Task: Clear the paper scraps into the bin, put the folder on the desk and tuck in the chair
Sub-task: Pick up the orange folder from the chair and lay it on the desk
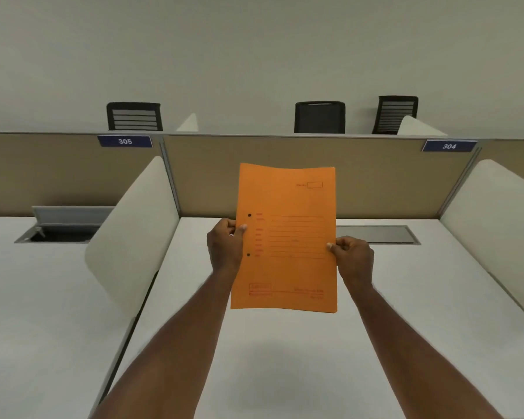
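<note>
1. Both my forearms reach in from the bottom edge, bare, converging on the folder (285, 237)
2. My left hand (224, 246) pinches its left edge, thumb pressed on the front beside two punched holes; my right hand (353, 255) pinches the right edge, fingers curled behind
3. I see flat orange card, rectangular, slightly bowed, printed with red ruled lines, held upright above the desk (285, 373)
4. Smooth white desk surface, rounded white side dividers (133, 237), tan fabric back partition (375, 182), grey cable hatch (378, 234) behind
</note>
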Demonstrator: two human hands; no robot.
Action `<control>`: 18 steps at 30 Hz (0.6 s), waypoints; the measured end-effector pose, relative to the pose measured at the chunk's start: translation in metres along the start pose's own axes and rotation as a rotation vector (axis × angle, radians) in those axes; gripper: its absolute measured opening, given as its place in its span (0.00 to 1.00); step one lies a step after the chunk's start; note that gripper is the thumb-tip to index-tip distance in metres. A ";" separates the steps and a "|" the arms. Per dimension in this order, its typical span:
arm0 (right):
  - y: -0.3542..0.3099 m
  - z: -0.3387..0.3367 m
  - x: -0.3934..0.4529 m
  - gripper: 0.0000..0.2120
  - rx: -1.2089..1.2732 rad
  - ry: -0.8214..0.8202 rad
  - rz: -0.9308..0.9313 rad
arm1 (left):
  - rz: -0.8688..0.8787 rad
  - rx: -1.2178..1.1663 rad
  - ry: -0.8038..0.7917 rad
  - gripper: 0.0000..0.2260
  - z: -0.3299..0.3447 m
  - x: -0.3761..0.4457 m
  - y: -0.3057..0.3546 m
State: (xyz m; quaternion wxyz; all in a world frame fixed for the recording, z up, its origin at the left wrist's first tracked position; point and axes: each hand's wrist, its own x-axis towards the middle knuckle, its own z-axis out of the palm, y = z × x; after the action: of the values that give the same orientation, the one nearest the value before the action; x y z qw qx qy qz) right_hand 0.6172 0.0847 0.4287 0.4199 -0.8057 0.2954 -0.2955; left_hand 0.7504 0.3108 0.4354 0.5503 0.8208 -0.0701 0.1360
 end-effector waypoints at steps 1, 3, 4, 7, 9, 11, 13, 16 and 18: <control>0.003 0.009 0.010 0.07 -0.005 -0.008 0.004 | -0.008 0.004 -0.004 0.06 0.008 0.009 -0.005; 0.014 0.029 0.036 0.08 -0.017 -0.027 0.014 | -0.031 0.014 -0.005 0.07 0.030 0.029 -0.017; 0.022 0.041 0.052 0.08 -0.024 -0.032 0.022 | -0.043 0.022 -0.006 0.07 0.045 0.041 -0.024; 0.053 0.075 0.103 0.08 -0.064 -0.045 0.063 | -0.075 0.058 -0.014 0.07 0.095 0.079 -0.048; 0.080 0.097 0.137 0.07 -0.106 -0.068 0.106 | -0.106 0.077 -0.028 0.06 0.136 0.101 -0.071; 0.107 0.117 0.167 0.07 -0.139 -0.097 0.149 | -0.147 0.088 -0.059 0.05 0.172 0.117 -0.093; 0.136 0.137 0.194 0.06 -0.175 -0.128 0.190 | -0.188 0.106 -0.098 0.05 0.206 0.131 -0.117; 0.181 0.171 0.233 0.07 -0.216 -0.177 0.249 | -0.225 0.142 -0.147 0.05 0.255 0.152 -0.154; 0.204 0.189 0.251 0.07 -0.222 -0.196 0.282 | -0.233 0.178 -0.170 0.05 0.278 0.160 -0.176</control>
State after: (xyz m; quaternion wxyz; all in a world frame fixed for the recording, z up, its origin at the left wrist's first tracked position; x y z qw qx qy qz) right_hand 0.8708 -0.0988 0.2236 0.3926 -0.8225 0.3938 -0.1197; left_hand 0.9905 0.1273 0.2280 0.4797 0.8774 -0.0087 0.0069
